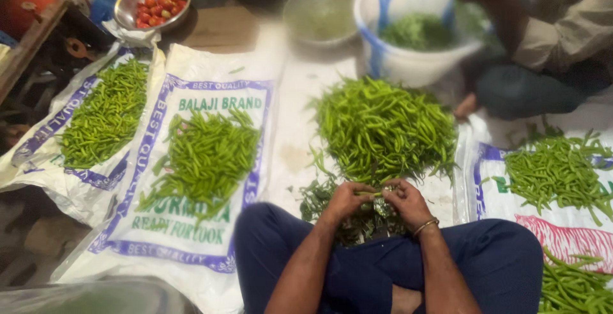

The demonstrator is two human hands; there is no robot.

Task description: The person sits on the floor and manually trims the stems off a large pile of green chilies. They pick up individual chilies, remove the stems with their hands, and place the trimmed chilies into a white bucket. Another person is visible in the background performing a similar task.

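Green chillies (383,129) on white sacks (191,237) (blue-bordered).

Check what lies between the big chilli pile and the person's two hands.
Nothing separate: in the head view the green chilli pile runs down to the left hand and right hand.

Glossy, smooth green chillies (383,129) lie on woven plastic sacks (191,224), matt and printed. The bowl (152,4) is shiny metal, the bucket (402,58) smooth white plastic, the trousers (498,256) matt blue cloth.
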